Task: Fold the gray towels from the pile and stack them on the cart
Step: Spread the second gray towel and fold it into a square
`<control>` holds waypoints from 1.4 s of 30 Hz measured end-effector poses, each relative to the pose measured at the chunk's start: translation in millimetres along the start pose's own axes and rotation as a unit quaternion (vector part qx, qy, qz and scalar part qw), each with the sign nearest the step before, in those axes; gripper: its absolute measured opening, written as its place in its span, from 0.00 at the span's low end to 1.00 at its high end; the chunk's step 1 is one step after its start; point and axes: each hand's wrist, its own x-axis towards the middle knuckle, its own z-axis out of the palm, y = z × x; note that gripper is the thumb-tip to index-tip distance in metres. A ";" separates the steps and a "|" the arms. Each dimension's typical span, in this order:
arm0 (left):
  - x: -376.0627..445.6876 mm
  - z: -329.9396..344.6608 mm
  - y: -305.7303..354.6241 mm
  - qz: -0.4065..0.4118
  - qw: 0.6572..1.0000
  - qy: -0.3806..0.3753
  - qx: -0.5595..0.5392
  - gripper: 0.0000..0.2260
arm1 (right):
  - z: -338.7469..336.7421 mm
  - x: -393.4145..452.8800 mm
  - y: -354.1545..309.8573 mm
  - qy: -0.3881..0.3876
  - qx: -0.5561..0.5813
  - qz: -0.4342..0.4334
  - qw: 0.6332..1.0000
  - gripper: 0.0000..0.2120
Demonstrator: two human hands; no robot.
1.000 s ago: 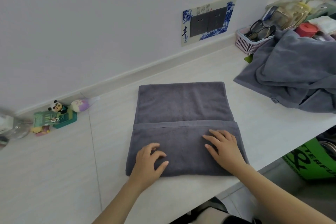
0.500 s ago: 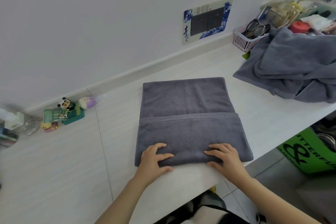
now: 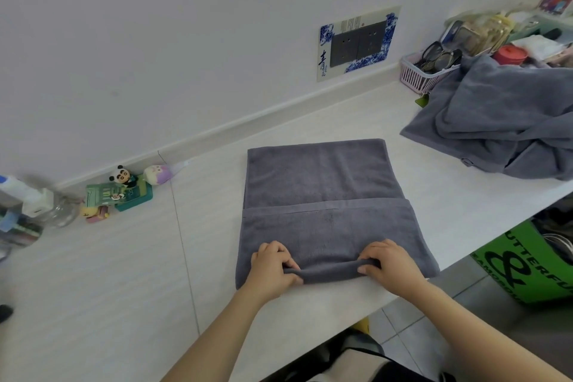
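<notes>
Fingers [image 3: 286, 265] around towel [image 3: 322, 183] on white counter [image 3: 108, 288]

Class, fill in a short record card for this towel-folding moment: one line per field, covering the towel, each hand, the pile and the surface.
towel: gray towel, partly folded, flat on the counter
left hand: left hand grips the near edge
right hand: right hand grips the same edge, lifted into a roll
pile: unfolded gray towels, far right
surface: white counter
</notes>
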 end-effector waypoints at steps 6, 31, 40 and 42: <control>-11.0 -15.9 12.9 -0.093 0.983 -0.146 -0.062 0.05 | -37.0 0.9 -12.9 -0.166 -0.016 0.018 0.986 0.08; 178.7 -122.8 32.4 -0.107 0.983 -0.140 0.047 0.21 | -135.4 228.0 -33.2 -0.259 -0.070 0.002 0.963 0.22; 175.8 -54.7 2.5 -0.013 0.983 0.039 0.176 0.16 | -71.4 221.9 9.7 -0.073 -0.162 -0.095 0.980 0.23; 176.1 -45.0 -2.1 -0.014 0.982 0.072 0.173 0.17 | -60.2 217.9 16.1 -0.031 -0.154 -0.101 0.982 0.30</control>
